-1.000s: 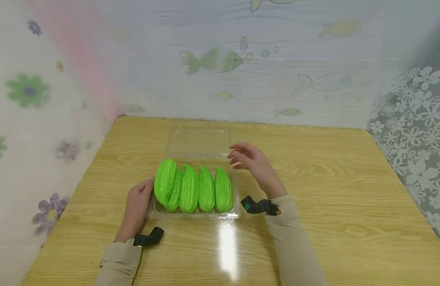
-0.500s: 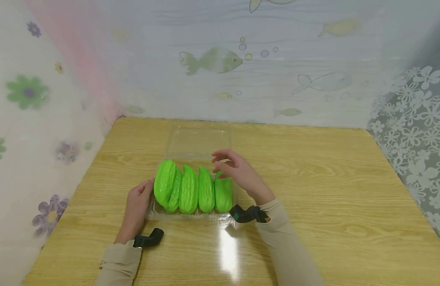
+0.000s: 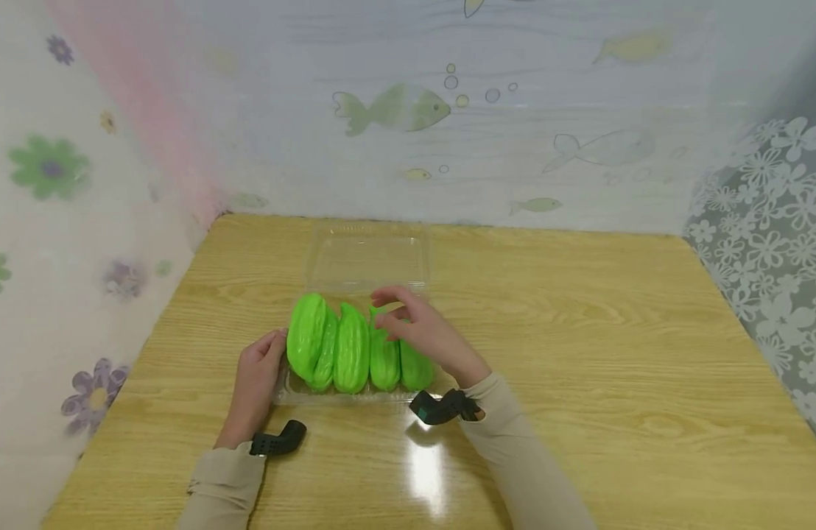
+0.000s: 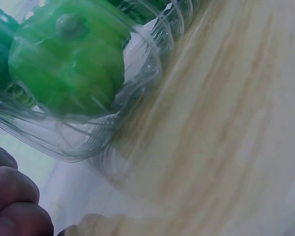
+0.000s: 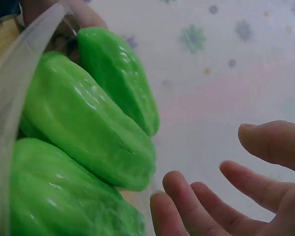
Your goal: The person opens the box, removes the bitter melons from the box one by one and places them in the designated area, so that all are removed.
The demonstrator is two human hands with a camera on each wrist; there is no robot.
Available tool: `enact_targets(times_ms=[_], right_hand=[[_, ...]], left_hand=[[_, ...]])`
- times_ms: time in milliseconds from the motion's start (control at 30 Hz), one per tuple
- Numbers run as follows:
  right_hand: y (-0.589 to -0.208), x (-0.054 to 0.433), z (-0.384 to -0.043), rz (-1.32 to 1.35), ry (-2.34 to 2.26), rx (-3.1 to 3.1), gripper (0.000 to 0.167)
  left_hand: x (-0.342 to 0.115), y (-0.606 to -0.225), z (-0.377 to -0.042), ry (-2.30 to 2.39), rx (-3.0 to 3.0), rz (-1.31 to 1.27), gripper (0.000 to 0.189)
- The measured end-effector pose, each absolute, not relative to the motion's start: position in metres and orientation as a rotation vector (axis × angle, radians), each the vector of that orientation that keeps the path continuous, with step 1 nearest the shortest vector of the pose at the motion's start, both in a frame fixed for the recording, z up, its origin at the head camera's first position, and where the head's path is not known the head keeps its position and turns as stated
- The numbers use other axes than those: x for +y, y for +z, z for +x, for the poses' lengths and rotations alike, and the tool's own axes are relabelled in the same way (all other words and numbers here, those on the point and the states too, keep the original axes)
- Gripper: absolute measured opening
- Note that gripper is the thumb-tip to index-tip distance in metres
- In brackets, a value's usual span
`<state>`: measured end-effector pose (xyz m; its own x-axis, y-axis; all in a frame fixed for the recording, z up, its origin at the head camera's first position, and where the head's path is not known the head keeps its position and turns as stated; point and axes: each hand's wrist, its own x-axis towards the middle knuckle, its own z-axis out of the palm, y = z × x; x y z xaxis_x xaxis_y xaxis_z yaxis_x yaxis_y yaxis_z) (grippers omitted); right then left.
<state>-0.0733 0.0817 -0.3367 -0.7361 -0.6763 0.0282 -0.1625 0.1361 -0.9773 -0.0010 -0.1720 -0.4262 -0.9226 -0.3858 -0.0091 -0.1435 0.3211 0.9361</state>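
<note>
A clear plastic box (image 3: 355, 400) lies open on the wooden table, its lid (image 3: 371, 259) folded back. Several glossy, ridged green gourds (image 3: 351, 350) stand side by side in it; the leftmost gourd (image 3: 306, 338) leans higher over its neighbour. My left hand (image 3: 252, 379) holds the box's left rim, and in the left wrist view its curled fingers (image 4: 14, 201) show beside the clear wall. Above the right-hand gourds hovers my right hand (image 3: 424, 331), fingers spread and lightly bent, nothing between them. In the right wrist view, the fingertips (image 5: 174, 184) are apart from the gourds (image 5: 88, 118).
The wooden table (image 3: 600, 353) extends to the right of the box and in front of it. Behind it hangs a pale curtain (image 3: 395, 169) with fish drawings, with flowered sheets at both sides. A black wrist camera (image 3: 441, 407) sits low by the box's front right corner.
My right hand has moved left from beside the box to over the right-hand gourds. My left hand stays at the left rim; the gourds keep their places.
</note>
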Motion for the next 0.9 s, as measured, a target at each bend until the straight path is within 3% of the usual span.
enact_targets(times_ms=[367, 900], right_hand=[[-0.363, 0.066, -0.075, -0.813, -1.507, 2.156, 0.04], [-0.361, 0.056, -0.062, -0.875, -1.217, 2.362, 0.046]], left_hand=[[-0.171, -0.427, 0.001, -1.678, -2.331, 0.483, 0.047], [-0.171, -0.426, 0.001, -1.644, -2.367, 0.47, 0.045]])
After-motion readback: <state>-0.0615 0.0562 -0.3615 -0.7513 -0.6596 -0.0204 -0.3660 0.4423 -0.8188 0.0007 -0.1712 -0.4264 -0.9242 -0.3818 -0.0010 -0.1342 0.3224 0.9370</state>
